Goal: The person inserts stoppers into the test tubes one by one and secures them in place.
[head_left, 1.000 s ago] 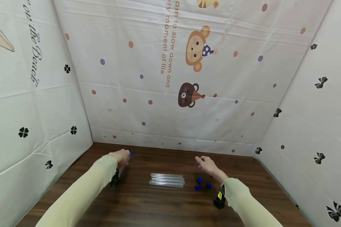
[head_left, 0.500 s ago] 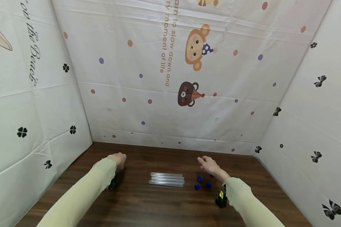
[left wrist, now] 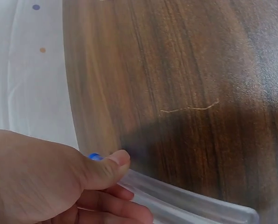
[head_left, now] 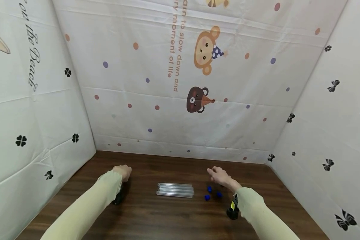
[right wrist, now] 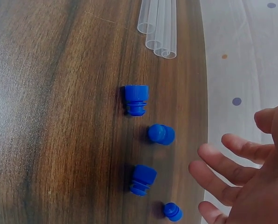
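Note:
In the left wrist view my left hand [left wrist: 50,182] grips a clear plastic test tube [left wrist: 195,198] between thumb and curled fingers. A blue stopper [left wrist: 95,157] shows just past the thumb at one end; whether a second tube lies alongside I cannot tell. From the head view this hand [head_left: 123,171] hides the tube. My right hand [right wrist: 255,172] hovers with loosely spread fingers, nothing in it, beside several loose blue ribbed stoppers [right wrist: 136,99] on the table. Several clear tubes [head_left: 175,190] lie side by side between the hands, their open ends facing the stoppers [head_left: 209,189].
The dark wood-grain table [head_left: 156,216] is bounded by a white printed cloth behind [head_left: 168,143] and cloth on both sides. A thin pale line [left wrist: 190,108] marks the tabletop near the left hand.
My left hand has shifted slightly left and lower in the head view, and its tube and stopper have gone out of sight there. My right hand has hardly moved.

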`<state>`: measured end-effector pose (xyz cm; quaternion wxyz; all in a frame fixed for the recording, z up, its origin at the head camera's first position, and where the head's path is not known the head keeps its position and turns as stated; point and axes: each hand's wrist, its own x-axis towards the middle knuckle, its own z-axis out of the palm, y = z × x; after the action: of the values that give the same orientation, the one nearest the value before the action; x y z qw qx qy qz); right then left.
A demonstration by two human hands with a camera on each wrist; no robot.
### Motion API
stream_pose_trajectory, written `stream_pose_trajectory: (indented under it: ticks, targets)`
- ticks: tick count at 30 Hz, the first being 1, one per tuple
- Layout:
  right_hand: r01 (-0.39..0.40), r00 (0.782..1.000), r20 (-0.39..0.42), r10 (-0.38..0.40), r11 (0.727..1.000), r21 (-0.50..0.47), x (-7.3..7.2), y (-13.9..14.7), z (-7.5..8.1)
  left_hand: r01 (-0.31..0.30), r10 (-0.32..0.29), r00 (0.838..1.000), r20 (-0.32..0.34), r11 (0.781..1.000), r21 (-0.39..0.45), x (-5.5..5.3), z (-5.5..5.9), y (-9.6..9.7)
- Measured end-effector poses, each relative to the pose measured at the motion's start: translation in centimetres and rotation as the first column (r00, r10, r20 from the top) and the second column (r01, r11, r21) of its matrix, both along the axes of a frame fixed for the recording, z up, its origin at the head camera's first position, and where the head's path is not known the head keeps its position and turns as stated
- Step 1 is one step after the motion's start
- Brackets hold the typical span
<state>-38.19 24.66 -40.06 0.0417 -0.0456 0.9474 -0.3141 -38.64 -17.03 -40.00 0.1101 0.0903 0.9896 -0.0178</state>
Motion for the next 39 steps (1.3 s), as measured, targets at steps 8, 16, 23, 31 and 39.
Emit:
stream_pose_trajectory:
  ticks: [8, 16, 23, 31, 39]
  targets:
    - [0.004, 1.000, 0.018, -0.004, 1.000, 0.017, 0.1, 0.0, -0.2, -0.020, 0.020, 1.000, 0.001, 1.000, -0.021, -0.1, -0.4, 0.3]
    - [0.000, 1.000, 0.008, 0.000, 0.999, 0.042, 0.1, -0.1, -0.1, -0.027, 0.027, 1.000, -0.006, 0.998, -0.048, -0.2, -0.6, 0.4]
    - [-0.017, 1.000, 0.003, 0.017, 0.998, 0.057, 0.0, 0.1, -0.1, -0.029, 0.029, 1.000, -0.009, 0.999, -0.040, -1.7, -1.8, 0.1]
    - [-0.016, 1.000, -0.010, 0.017, 0.997, 0.071, 0.0, 0.3, 0.1, -0.027, 0.028, 0.999, 0.019, 0.999, -0.030, -4.5, -4.6, -1.2]
    - [-0.046, 0.997, -0.049, 0.051, 0.994, 0.103, -0.1, 0.6, -0.1, -0.030, 0.030, 0.996, -0.078, 1.000, 0.004, -0.2, -0.3, 0.6]
